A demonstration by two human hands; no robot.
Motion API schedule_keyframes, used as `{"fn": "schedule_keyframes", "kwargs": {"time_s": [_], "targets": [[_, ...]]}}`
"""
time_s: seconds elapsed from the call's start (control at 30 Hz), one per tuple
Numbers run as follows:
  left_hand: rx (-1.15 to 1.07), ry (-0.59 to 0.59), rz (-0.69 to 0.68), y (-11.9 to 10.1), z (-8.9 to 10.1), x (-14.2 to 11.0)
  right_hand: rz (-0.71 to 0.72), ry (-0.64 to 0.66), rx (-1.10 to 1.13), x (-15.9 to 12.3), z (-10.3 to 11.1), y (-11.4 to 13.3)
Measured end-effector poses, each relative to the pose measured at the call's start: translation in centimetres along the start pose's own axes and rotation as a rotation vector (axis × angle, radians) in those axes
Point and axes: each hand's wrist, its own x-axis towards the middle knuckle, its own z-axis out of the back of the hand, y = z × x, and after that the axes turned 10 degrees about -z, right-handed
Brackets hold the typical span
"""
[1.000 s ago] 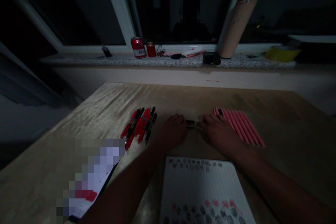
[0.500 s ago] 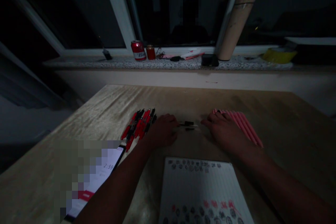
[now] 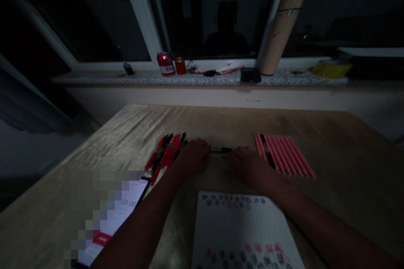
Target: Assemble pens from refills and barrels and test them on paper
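Observation:
My left hand (image 3: 195, 157) rests on the table with fingers curled round the left end of a thin dark pen (image 3: 221, 150), whose black end points right. My right hand (image 3: 248, 163) is close to that end, fingers bent and together; what they hold, if anything, is hidden. Just left of my left hand lies a pile of red and black pens (image 3: 167, 150). To the right of my right hand is a neat row of slim pink sticks (image 3: 288, 153), with one black stick (image 3: 267, 149) among them.
A lined notebook (image 3: 236, 222) with black and red marks lies in front of me. A lit phone (image 3: 118, 218) is partly behind my left forearm. On the windowsill stand a red can (image 3: 166, 64), a small jar (image 3: 180, 66), a tall tube (image 3: 280, 35) and yellow tape (image 3: 331, 69).
My right hand has moved left from the pink row to the dark pen, uncovering the black stick. The lower small dark piece is now out of sight. My left hand has barely moved.

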Motion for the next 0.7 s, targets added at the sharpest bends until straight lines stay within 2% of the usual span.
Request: {"fn": "schedule_keyframes", "kwargs": {"time_s": [0.27, 0.6, 0.7], "targets": [[-0.048, -0.159, 0.048, -0.11, -0.13, -0.14, 0.022, -0.004, 0.090, -0.01, -1.11, 0.14], [-0.108, -0.220, 0.089, -0.17, -0.36, -0.32, 0.006, 0.016, 0.144, -0.06, -0.82, 0.35], [-0.130, -0.233, 0.091, -0.33, -0.41, -0.32, -0.023, -0.026, 0.212, -0.07, -0.94, 0.39]]}}
